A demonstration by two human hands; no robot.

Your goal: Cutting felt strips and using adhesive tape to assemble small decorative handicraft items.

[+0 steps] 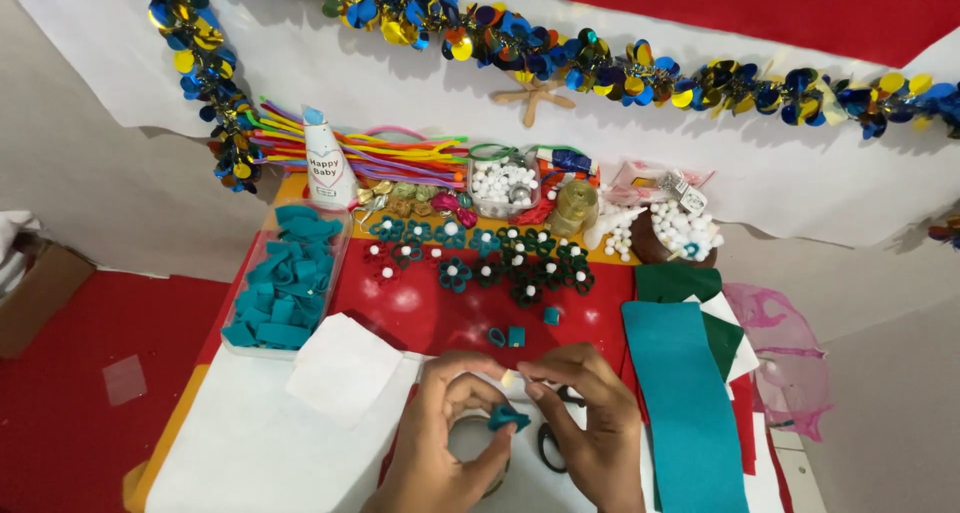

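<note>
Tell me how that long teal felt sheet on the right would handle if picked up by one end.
The teal felt sheet lies flat and thin over the darker green felt, so it would probably flop and drape rather than hold stiff. It looks light for its area. Its matte, fuzzy-looking surface likely grips fingers well, and it should not roll or break.

Bright, even indoor light, soft shadows, slight wide-angle bending at the edges, mostly sharp.

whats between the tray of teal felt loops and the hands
In the head view, a white paper square lies on the white sheet between the clear tray of teal felt loops and the left hand, which pinches a teal felt piece with the right hand.
</note>
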